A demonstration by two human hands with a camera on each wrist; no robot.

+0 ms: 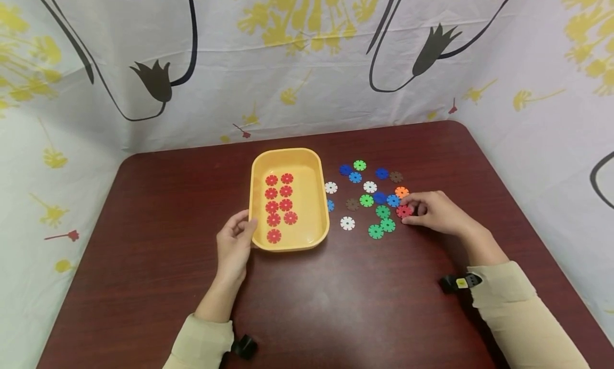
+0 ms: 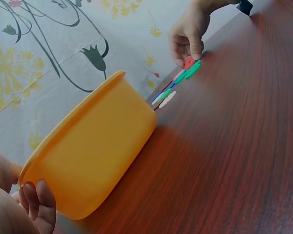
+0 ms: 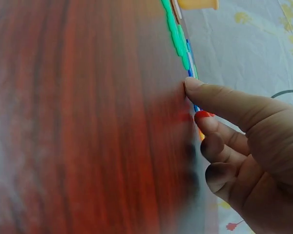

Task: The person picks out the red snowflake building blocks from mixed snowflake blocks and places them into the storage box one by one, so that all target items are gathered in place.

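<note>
My left hand (image 1: 234, 246) grips the left rim of a yellow plastic tray (image 1: 314, 219), thumb on the rim and fingers outside the wall. Several red notched discs (image 1: 272, 207) lie flat inside it, roughly in two columns. Right of the tray, my right hand (image 1: 434, 211) pinches another red notched disc (image 1: 404, 211) between thumb and fingers, at the edge of a loose group. An orange disc (image 1: 402, 192) and a blue disc (image 1: 393, 200) lie close by. In the right wrist view, a red sliver (image 3: 203, 115) shows at the fingertips; the rest is hidden.
Green discs (image 1: 376, 231), white discs (image 1: 347, 223), brown discs (image 1: 352, 204) and other blue ones are scattered on the dark red-brown table (image 1: 336, 299). A printed white cloth (image 1: 307, 91) hangs behind the table and along its sides.
</note>
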